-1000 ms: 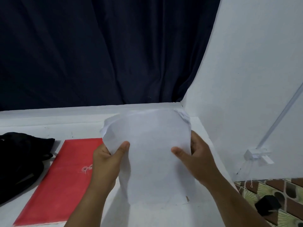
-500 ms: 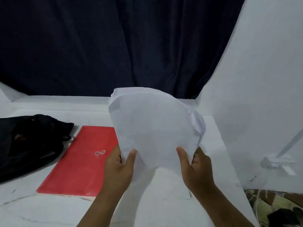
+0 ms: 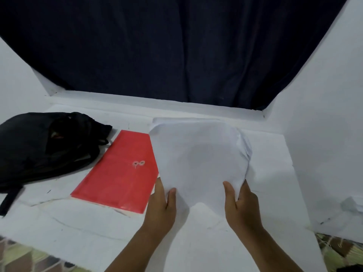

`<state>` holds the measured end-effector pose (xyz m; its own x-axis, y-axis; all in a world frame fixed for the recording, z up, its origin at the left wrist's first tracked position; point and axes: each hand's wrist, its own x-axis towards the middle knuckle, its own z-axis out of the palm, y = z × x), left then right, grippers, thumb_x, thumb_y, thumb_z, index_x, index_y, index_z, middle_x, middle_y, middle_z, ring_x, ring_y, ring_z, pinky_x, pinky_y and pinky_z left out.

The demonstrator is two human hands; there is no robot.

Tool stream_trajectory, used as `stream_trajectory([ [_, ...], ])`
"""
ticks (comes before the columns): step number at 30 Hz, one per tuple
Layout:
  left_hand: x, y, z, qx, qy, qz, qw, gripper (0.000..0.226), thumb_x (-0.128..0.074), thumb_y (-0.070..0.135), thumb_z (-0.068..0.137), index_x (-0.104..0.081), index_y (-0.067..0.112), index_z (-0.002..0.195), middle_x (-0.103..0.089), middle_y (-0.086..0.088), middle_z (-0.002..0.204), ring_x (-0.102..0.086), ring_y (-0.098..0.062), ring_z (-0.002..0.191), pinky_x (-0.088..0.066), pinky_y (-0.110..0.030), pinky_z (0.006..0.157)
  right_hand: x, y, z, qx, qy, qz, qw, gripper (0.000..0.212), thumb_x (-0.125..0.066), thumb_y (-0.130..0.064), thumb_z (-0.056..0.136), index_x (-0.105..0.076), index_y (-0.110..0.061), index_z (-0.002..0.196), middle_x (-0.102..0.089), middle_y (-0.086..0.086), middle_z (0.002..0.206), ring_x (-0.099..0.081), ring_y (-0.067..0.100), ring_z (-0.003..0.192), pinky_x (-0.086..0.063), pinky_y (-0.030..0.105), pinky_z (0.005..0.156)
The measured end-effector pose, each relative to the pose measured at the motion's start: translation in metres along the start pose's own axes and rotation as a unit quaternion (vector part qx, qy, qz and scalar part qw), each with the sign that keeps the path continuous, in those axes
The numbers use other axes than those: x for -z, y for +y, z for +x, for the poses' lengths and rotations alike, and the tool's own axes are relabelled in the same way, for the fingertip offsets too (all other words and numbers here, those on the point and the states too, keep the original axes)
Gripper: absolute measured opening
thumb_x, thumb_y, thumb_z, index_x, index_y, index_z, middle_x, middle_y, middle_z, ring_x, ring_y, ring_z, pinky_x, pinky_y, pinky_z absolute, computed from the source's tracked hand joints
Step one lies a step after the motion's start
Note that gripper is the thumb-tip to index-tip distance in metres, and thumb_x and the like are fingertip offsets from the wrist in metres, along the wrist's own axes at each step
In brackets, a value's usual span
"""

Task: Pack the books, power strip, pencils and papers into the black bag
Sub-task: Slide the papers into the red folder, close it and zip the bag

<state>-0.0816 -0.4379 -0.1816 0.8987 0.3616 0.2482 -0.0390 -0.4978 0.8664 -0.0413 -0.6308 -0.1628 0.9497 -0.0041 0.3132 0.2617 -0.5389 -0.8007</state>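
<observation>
While both hands' grip point(image 3: 162, 208) point(image 3: 242, 208) pinches the papers point(image 3: 198, 160), a red folder point(image 3: 119, 173) separates them from the black bag point(image 3: 43, 146).

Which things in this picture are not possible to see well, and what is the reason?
- Head view: the inside of the black bag is too dark to tell its contents.
- Head view: the papers cover the right edge of the red folder.
- Head view: the fingers of the left hand and right hand are hidden behind the papers; only the thumbs show.
</observation>
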Motion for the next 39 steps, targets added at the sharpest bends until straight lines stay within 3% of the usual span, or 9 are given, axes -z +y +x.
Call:
stream_trajectory([
  [4, 0.034, -0.019, 0.019, 0.034, -0.021, 0.007, 0.999, 0.027, -0.064, 0.012, 0.096, -0.054, 0.037, 0.099, -0.066, 0.019, 0.084, -0.062, -0.006, 0.078, -0.045, -0.012, 0.067, -0.013, -0.012, 0.007, -0.055, -0.012, 0.059, 0.997, 0.021, -0.056, -0.019, 0.098, -0.057, -0.034, 0.113, -0.056, -0.036, 0.097, -0.056, -0.02, 0.087, -0.036, -0.006, 0.076],
  [11, 0.08, -0.054, 0.042, 0.084, -0.017, -0.022, 0.996, 0.013, -0.06, 0.023, 0.099, -0.067, 0.027, 0.089, -0.063, 0.007, 0.066, -0.058, -0.007, 0.059, -0.047, -0.023, 0.057, -0.054, -0.025, 0.01, -0.148, -0.04, 0.118, 0.981, 0.019, -0.058, -0.02, 0.097, -0.062, -0.038, 0.094, -0.069, -0.021, 0.092, -0.063, -0.003, 0.09, -0.047, 0.018, 0.073],
  [14, 0.095, -0.094, 0.064, 0.083, 0.014, 0.111, 0.99, 0.029, -0.043, 0.043, 0.095, -0.067, 0.028, 0.091, -0.062, 0.013, 0.081, -0.06, -0.02, 0.084, -0.045, -0.038, 0.08, -0.064, -0.03, 0.012, -0.187, -0.003, 0.145, 0.972, 0.017, -0.059, -0.015, 0.096, -0.063, -0.032, 0.097, -0.066, -0.021, 0.091, -0.063, 0.002, 0.09, -0.044, 0.017, 0.07],
  [18, 0.099, -0.121, 0.078, 0.12, -0.088, 0.317, 0.937, 0.051, -0.046, 0.05, 0.08, -0.067, 0.024, 0.118, -0.059, -0.001, 0.118, -0.046, -0.026, 0.115, -0.032, -0.039, 0.099, -0.072, -0.043, 0.013, -0.221, 0.044, 0.184, 0.957, 0.018, -0.06, -0.015, 0.094, -0.066, -0.028, 0.105, -0.068, -0.02, 0.097, -0.062, -0.001, 0.09, -0.044, 0.019, 0.069],
  [24, 0.1, -0.12, 0.069, 0.1, -0.097, 0.266, 0.954, 0.039, -0.071, 0.057, 0.079, -0.063, 0.034, 0.109, -0.046, 0.009, 0.121, -0.035, -0.023, 0.12, -0.033, -0.042, 0.099, -0.083, -0.059, 0.011, -0.241, 0.126, 0.234, 0.934, 0.016, -0.062, -0.015, 0.094, -0.066, -0.029, 0.098, -0.069, -0.012, 0.101, -0.064, 0.011, 0.095, -0.047, 0.029, 0.082],
  [28, 0.102, -0.122, 0.075, 0.077, -0.106, 0.134, 0.982, 0.037, -0.08, 0.045, 0.068, -0.057, 0.039, 0.096, -0.059, 0.013, 0.106, -0.052, -0.021, 0.107, -0.046, -0.039, 0.093, -0.084, -0.067, 0.007, -0.255, 0.182, 0.292, 0.904, 0.019, -0.063, -0.01, 0.094, -0.066, -0.028, 0.101, -0.069, -0.013, 0.102, -0.064, 0.009, 0.095, -0.047, 0.03, 0.083],
  [32, 0.102, -0.113, 0.072, 0.065, -0.136, -0.054, 0.987, 0.04, -0.082, 0.014, 0.079, -0.059, 0.035, 0.102, -0.067, 0.013, 0.099, -0.061, 0.003, 0.089, -0.045, -0.007, 0.073, -0.082, -0.07, 0.001, -0.275, 0.227, 0.352, 0.865, 0.02, -0.063, -0.007, 0.094, -0.068, -0.026, 0.1, -0.07, -0.011, 0.105, -0.064, 0.013, 0.098, -0.047, 0.029, 0.086],
  [37, 0.1, -0.103, 0.066, 0.06, -0.335, -0.192, 0.92, 0.028, -0.049, 0.041, 0.1, -0.065, 0.036, 0.122, -0.071, 0.015, 0.117, -0.061, 0.004, 0.111, -0.045, -0.013, 0.095, -0.083, -0.073, -0.005, -0.307, 0.268, 0.393, 0.825, 0.022, -0.065, -0.006, 0.093, -0.07, -0.026, 0.101, -0.073, -0.008, 0.105, -0.066, 0.019, 0.102, -0.049, 0.037, 0.091],
  [39, 0.092, -0.11, 0.064, 0.01, -0.407, -0.083, 0.909, 0.033, -0.04, 0.051, 0.095, -0.061, 0.059, 0.119, -0.062, 0.028, 0.123, -0.05, 0.008, 0.123, -0.04, -0.019, 0.104, -0.086, -0.078, -0.004, -0.31, 0.264, 0.42, 0.811, 0.022, -0.063, -0.005, 0.093, -0.071, -0.025, 0.102, -0.074, -0.007, 0.103, -0.068, 0.017, 0.097, -0.052, 0.035, 0.084],
])
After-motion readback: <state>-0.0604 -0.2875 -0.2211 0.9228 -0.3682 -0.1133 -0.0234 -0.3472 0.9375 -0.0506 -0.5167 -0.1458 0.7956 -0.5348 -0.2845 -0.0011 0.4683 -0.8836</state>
